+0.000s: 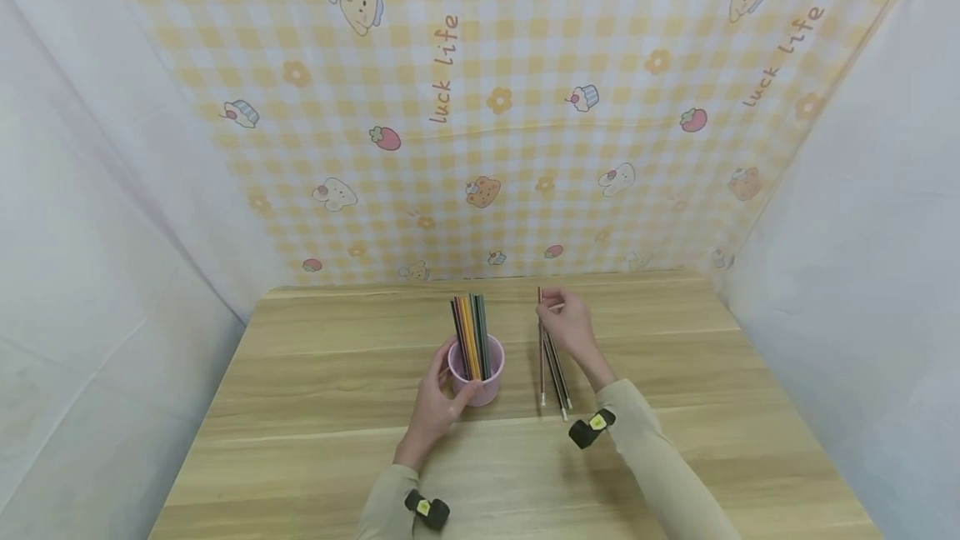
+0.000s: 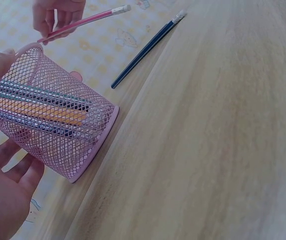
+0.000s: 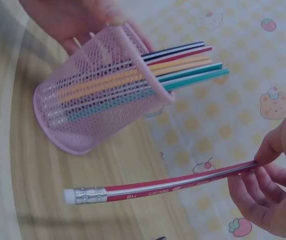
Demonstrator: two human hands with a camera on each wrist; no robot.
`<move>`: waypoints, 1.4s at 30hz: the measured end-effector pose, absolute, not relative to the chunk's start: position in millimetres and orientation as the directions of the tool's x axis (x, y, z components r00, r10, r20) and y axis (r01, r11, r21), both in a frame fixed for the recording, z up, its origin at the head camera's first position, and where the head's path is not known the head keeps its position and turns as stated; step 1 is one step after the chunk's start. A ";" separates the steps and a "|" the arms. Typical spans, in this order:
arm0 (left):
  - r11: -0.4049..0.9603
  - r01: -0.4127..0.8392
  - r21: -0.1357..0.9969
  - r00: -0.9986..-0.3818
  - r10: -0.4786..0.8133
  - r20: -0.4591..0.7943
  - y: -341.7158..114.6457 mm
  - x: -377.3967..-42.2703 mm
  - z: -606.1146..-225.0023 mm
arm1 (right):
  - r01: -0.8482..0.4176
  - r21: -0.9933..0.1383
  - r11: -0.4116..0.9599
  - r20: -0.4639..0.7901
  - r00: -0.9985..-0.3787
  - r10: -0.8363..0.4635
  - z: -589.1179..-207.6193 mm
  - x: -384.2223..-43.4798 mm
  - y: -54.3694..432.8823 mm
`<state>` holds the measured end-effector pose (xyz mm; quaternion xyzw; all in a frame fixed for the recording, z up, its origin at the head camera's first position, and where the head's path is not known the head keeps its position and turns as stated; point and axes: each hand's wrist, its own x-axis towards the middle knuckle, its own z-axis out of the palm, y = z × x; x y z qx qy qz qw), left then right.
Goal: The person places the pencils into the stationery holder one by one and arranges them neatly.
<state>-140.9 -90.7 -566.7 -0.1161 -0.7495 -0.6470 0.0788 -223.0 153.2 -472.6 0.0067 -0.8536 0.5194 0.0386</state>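
Observation:
My left hand [image 1: 437, 408] holds a pink mesh pencil cup [image 1: 487, 391], its thumb at the rim and its fingers around the far side. Several pencils [image 1: 471, 327] in yellow, green, red and dark colours stand in the cup, leaning a little. To the right of the cup, my right hand [image 1: 572, 325] pinches a red striped pencil [image 3: 157, 186] near one end. Its white eraser points down and away from the fingers, and the pencil is held above the table. Dark pencils [image 1: 557, 369] with white erasers lie on the table beneath the right hand.
The wooden table [image 1: 315, 440] reaches back to a yellow checked cloth [image 1: 480, 148] with cartoon prints. White sheets [image 1: 97, 232] hang at both sides. A black camera strap [image 1: 591, 428] sits on each sleeve.

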 end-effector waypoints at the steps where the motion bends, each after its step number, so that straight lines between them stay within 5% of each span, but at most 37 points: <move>1: 0.140 0.276 0.951 -0.961 0.074 0.268 -90.9 -140.9 -566.6 | -0.059 -0.885 0.462 0.080 -0.996 0.026 -471.0 -222.6 152.3; 29: 0.155 0.285 0.946 -0.958 0.081 0.275 -91.2 -141.0 -566.6 | -0.292 -0.887 0.357 0.328 -0.944 0.044 -401.2 -207.2 115.9; 36: 0.160 0.279 0.947 -0.960 0.075 0.270 -91.4 -140.9 -567.4 | -0.386 -0.885 0.259 0.401 -0.916 0.005 -404.1 -208.7 104.1; 42: 0.143 0.281 0.949 -0.959 0.074 0.273 -90.7 -140.7 -567.3 | -0.427 -0.851 0.305 0.441 -0.897 -0.024 -421.3 -211.1 95.1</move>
